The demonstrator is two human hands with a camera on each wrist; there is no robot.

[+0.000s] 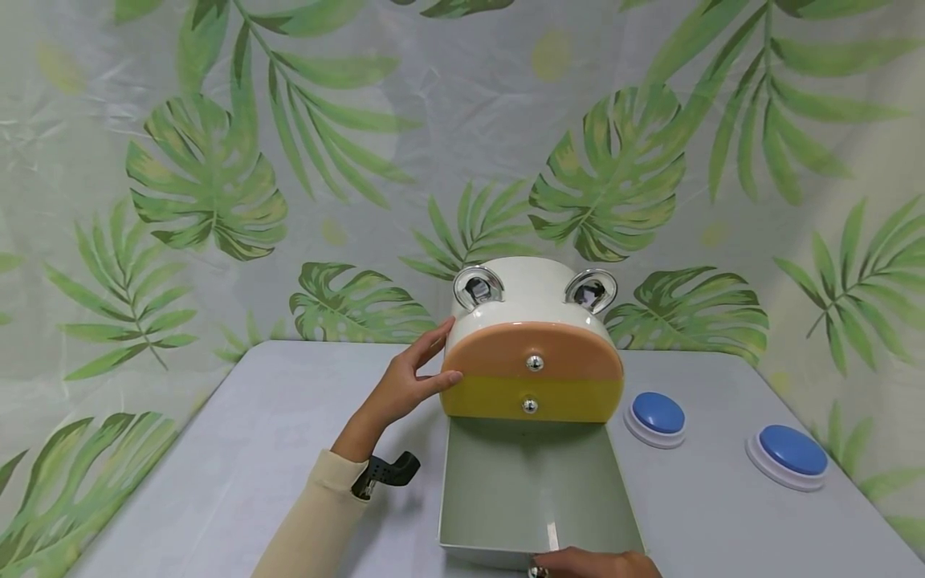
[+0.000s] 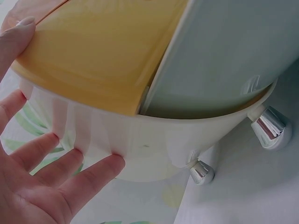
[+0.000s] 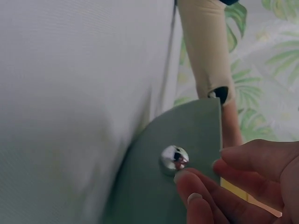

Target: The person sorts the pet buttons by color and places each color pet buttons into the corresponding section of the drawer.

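A rounded white chest of drawers with silver-rimmed eyes stands on the table. Its orange and yellow fronts are closed, while the grey-green bottom drawer is pulled far out, its inside bare. My left hand rests against the chest's left side, fingers spread, fingertips on the white wall and thumb over the front edge, as the left wrist view shows. At the drawer's front my right hand has its fingers curled by the panel's top edge, one fingertip at the silver knob. Its full contact is partly hidden.
Two blue push buttons with white bases stand to the right of the chest, one nearer and one farther right. Chrome feet support the chest. A leaf-patterned cloth hangs behind the white table.
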